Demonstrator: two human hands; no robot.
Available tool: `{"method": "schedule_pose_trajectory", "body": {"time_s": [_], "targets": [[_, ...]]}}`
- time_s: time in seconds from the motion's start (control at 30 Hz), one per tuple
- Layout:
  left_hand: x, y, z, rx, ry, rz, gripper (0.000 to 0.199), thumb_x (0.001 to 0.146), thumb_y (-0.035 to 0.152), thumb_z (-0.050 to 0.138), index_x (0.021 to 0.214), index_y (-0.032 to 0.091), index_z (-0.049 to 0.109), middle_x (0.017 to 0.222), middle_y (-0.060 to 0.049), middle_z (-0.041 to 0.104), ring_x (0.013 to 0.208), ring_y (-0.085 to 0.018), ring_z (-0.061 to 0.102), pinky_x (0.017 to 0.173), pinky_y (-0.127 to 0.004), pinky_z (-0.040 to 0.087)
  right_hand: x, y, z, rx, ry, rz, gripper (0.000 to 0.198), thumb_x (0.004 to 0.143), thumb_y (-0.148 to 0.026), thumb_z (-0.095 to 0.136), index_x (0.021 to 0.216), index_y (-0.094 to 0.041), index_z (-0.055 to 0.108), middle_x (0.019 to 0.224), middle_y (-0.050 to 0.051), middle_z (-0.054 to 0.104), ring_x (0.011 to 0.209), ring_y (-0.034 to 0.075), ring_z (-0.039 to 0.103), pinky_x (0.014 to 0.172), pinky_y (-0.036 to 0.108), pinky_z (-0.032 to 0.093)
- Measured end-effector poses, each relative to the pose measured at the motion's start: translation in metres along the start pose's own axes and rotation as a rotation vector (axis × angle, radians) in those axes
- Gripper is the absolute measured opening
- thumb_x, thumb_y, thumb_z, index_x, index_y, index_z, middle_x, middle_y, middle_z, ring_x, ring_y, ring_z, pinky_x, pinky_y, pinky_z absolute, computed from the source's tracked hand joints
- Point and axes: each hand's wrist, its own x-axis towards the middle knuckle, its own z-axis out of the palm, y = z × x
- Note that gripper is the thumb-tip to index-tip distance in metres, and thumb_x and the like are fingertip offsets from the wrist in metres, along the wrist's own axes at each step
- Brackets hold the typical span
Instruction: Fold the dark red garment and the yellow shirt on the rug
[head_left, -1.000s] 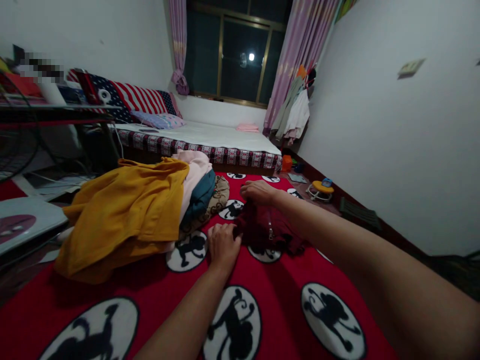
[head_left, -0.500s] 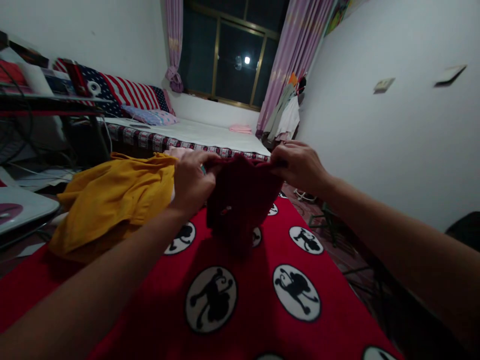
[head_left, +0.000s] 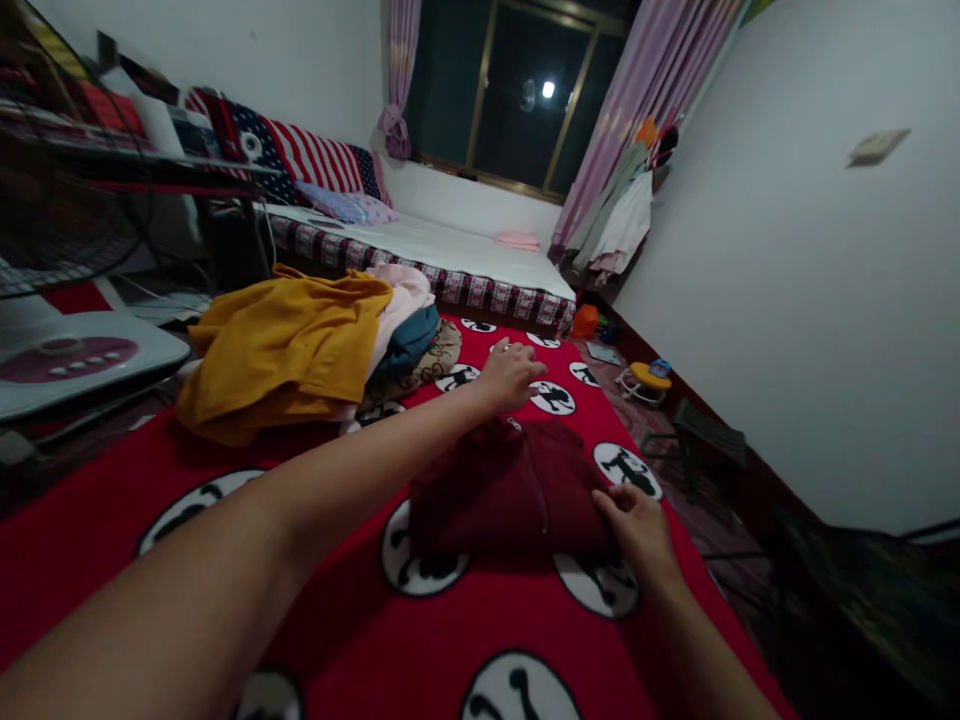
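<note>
Looking at a small room, pale walls, clock read from centre of view. At 12, dark window (head_left: pixel 532 100) with bright round glare; at 1, purple curtain (head_left: pixel 630 110). At 11, bed (head_left: pixel 442 225) with patterned side, pink cloth (head_left: pixel 517 240) on it near the far right corner. At 10–11 on the bed, pale blue pillow (head_left: pixel 349 205), stars-and-stripes fabric (head_left: pixel 319 160) behind. At 10, cluttered table (head_left: pixel 199 160). At 2, hanging clothes (head_left: pixel 622 225). At 3, low yellow stool (head_left: pixel 646 377) with small blue item on its seat (head_left: pixel 661 367).

Running through the lower half: red blanket (head_left: pixel 360 640), dark monkeys in white ovals.

At 6, just below centre: burgundy garment (head_left: pixel 495 510), lying compact on the blanket, front zip (head_left: pixel 534 485) towards its right half.

At 9, clothes heaped on the blanket: mustard garment (head_left: pixel 300 340) outermost, then pale pink one (head_left: pixel 405 292), teal one (head_left: pixel 411 342), tan patterned one (head_left: pixel 439 355) at the right end. Well apart from burgundy.

Left hand (head_left: pixel 511 375): reaching across to just past the burgundy's 12 edge, fingers loosely spread, holding nothing. Can't tell contact.

Right hand (head_left: pixel 634 510): at burgundy's 3–4 edge, thumb and fingers close together, thumb against the edge. Can't tell if pinching cloth.
</note>
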Motion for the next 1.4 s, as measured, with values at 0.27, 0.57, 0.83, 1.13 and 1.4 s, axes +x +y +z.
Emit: {"method": "schedule_pose_trajectory", "body": {"time_s": [0.27, 0.57, 0.83, 1.13, 1.4], "targets": [[-0.157, -0.02, -0.019, -0.209, 0.181, -0.388, 0.022, 0.088, 0.027, 0.056, 0.108, 0.023, 0.064, 0.109, -0.004, 0.066, 0.104, -0.022, 0.059, 0.093, -0.035, 0.045, -0.008, -0.008, -0.01, -0.119, 0.095, -0.291, 0.029, 0.078, -0.043, 0.053, 0.092, -0.02, 0.064, 0.097, 0.01, 0.068, 0.091, 0.026, 0.062, 0.083, 0.04, 0.046], [-0.187, 0.02, -0.014, -0.328, 0.037, -0.376, 0.02, 0.092, 0.031, 0.051, 0.104, 0.023, 0.066, 0.108, -0.005, 0.066, 0.103, -0.021, 0.06, 0.094, -0.036, 0.046, 0.026, -0.038, 0.054, -0.305, -0.045, -0.493, 0.049, 0.082, -0.045, 0.062, 0.122, -0.017, 0.06, 0.122, 0.015, 0.057, 0.114, 0.029, 0.052, 0.097, 0.043, 0.042], [-0.154, 0.005, 0.002, -0.157, 0.103, -0.486, 0.043, 0.091, 0.025, 0.051, 0.133, 0.019, 0.05, 0.133, -0.011, 0.052, 0.122, -0.026, 0.05, 0.104, -0.039, 0.041, 0.024, -0.018, 0.062, -0.354, 0.052, -0.293, 0.05, 0.085, -0.048, 0.059, 0.124, -0.018, 0.061, 0.108, 0.013, 0.059, 0.103, 0.027, 0.056, 0.088, 0.039, 0.045], [-0.091, -0.026, 0.021, -0.301, -0.082, -0.491, 0.017, 0.084, 0.021, 0.062, 0.098, 0.021, 0.072, 0.099, -0.004, 0.072, 0.096, -0.019, 0.065, 0.088, -0.027, 0.049, 0.013, -0.031, 0.054, -0.026, 0.173, -0.382, 0.021, 0.086, -0.032, 0.054, 0.095, -0.022, 0.071, 0.086, 0.004, 0.059, 0.081, 0.019, 0.058, 0.075, 0.03, 0.045], [-0.078, -0.008, 0.013, -0.161, 0.052, -0.416, 0.032, 0.08, 0.009, 0.058, 0.11, 0.016, 0.067, 0.121, -0.012, 0.058, 0.11, -0.024, 0.058, 0.096, -0.034, 0.046, 0.017, -0.021, 0.045, -0.137, 0.184, -0.411, 0.036, 0.088, -0.035, 0.051, 0.117, -0.02, 0.067, 0.131, 0.014, 0.052, 0.121, 0.028, 0.048, 0.101, 0.045, 0.039]]}}
